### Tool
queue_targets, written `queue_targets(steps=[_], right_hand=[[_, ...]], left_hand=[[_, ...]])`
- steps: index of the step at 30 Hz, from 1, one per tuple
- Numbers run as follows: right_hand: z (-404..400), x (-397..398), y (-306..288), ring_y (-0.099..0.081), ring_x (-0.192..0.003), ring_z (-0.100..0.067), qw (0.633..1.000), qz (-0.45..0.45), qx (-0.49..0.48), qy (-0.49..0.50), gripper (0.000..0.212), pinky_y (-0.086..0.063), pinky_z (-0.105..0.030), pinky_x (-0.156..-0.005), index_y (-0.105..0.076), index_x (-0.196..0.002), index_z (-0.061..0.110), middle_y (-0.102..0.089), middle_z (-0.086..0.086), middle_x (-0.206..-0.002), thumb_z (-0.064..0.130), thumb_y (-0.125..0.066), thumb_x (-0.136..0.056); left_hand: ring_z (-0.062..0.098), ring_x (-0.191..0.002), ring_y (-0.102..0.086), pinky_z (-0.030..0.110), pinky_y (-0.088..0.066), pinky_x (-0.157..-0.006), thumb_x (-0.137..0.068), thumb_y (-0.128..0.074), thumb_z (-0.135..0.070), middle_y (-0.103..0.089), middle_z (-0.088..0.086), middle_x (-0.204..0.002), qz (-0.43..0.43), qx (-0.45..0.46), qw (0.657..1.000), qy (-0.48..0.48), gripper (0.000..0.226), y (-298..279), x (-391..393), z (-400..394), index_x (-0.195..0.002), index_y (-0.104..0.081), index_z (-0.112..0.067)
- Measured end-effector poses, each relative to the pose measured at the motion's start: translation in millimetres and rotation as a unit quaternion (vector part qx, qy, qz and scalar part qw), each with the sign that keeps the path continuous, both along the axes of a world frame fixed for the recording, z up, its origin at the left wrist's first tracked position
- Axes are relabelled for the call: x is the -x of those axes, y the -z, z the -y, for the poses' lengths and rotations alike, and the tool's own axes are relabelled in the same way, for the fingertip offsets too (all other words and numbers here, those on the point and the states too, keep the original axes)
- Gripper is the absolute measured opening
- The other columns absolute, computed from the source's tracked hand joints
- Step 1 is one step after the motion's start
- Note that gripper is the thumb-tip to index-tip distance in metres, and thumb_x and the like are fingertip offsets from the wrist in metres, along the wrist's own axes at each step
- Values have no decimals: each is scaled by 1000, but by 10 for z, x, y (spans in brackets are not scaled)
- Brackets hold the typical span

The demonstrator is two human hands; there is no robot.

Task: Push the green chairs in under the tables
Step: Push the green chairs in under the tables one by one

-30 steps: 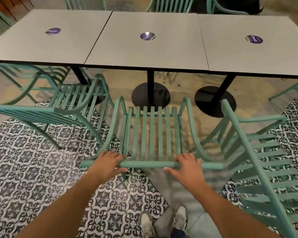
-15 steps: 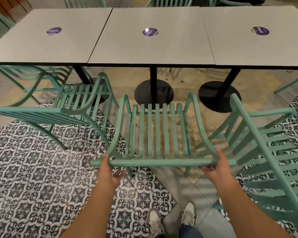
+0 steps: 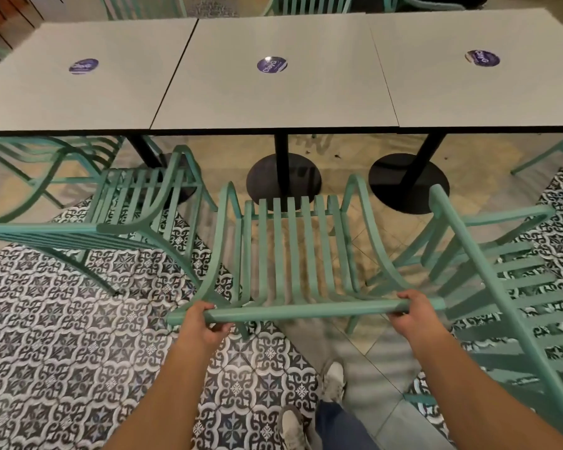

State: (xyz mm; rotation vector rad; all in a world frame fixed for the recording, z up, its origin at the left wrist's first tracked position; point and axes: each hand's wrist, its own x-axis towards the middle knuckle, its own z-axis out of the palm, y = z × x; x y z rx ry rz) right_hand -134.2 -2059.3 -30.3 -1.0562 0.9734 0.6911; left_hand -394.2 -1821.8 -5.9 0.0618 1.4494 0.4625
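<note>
Both hands, left [image 3: 205, 323] and right [image 3: 413, 316], curl round the chair [image 3: 293, 251] top rail; best push it straight, centred on the table [image 3: 273, 92] post, clearing neighbouring chairs

Three grey tables [image 3: 273, 92], three near green chairs [image 3: 293, 254], three purple stickers [image 3: 272, 64].

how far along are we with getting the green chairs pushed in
Done: nothing on this side; all three near chairs stand clear of the tables. In hand: the left hand and right hand grip the middle chair by its top rail. Left: the left chair and the right chair.
</note>
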Motion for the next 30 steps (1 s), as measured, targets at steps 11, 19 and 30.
queue_targets(steps=[11,19,30], right_hand=[[-555,-634,-21,-49,-104,-26,1000,-2,10,-18,14,-46,-37,-100,-45,-99,7,-46,-12,-118,-2,-47,-88],[-888,-983,18,-51,-79,-22,1000,-6,11,-25,13,-47,-33,-93,-45,-93,9,-48,-8,-93,-1,-48,-87],[-1068,-1236,39,-53,-81,-19,999,6,27,-27,10,-50,-33,-88,-49,-91,11,-52,-8,-101,3,-54,-87]], left_hand=[[34,-121,-48,46,-48,-95,-89,-55,-6,-47,18,-130,-21,-18,999,28,28,-16,-588,-492,-116,-50,-2],[34,-126,-45,44,-43,-102,-92,-50,-6,-47,20,-133,-36,-29,998,49,21,-29,-970,-844,-113,-48,-2],[38,-118,-49,51,-48,-97,-94,-51,-8,-45,22,-129,-17,-39,998,45,25,-48,-1298,-1117,-117,-44,-2]])
